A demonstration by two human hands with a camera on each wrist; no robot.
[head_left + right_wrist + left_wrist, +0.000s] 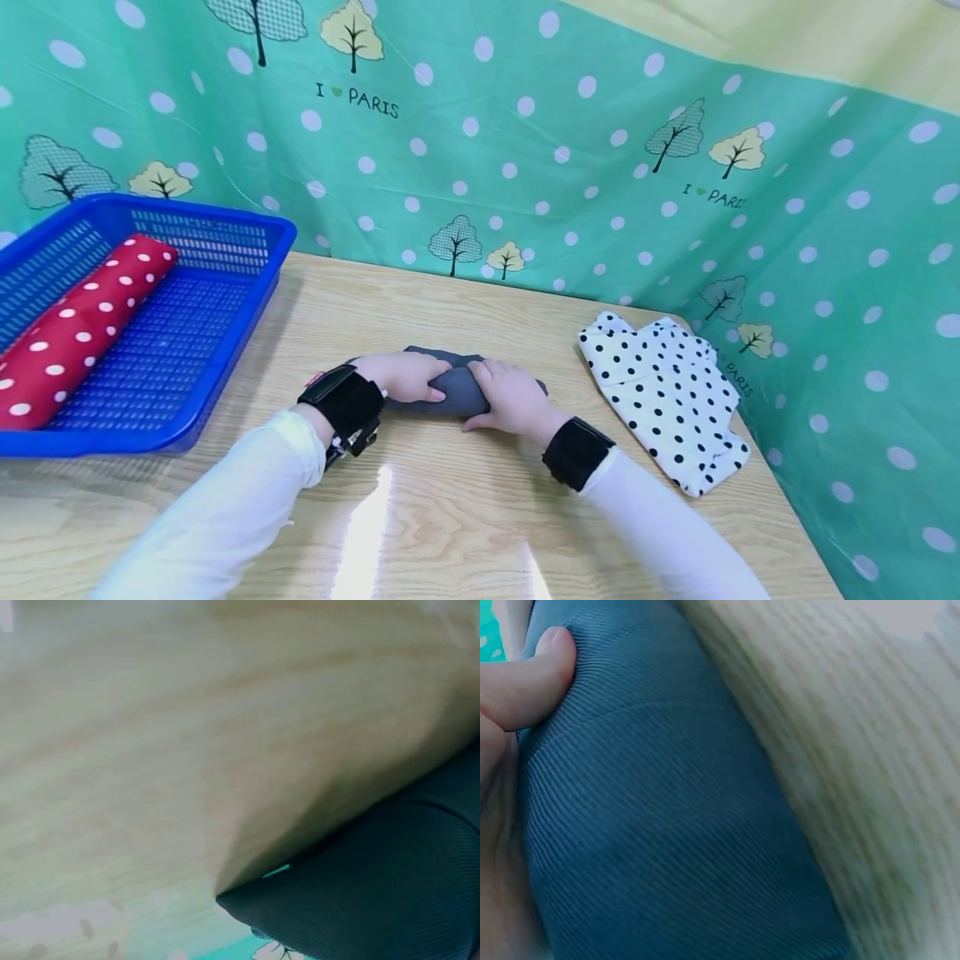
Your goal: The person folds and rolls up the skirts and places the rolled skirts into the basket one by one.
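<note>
Both hands, left hand [401,375] and right hand [510,398], grip a rolled dark grey ribbed cloth [459,392] at the light wooden table's [450,517] centre; a blue plastic basket [225,283] sits at 10 o'clock.

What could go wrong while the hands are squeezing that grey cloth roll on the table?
The grey cloth roll might spring open, since the left hand and right hand grip only its middle and its ends stay loose. It could also slide on the table, which looks smooth and shiny. A wide push to the right might bump the spotted white shirt lying close by.
</note>
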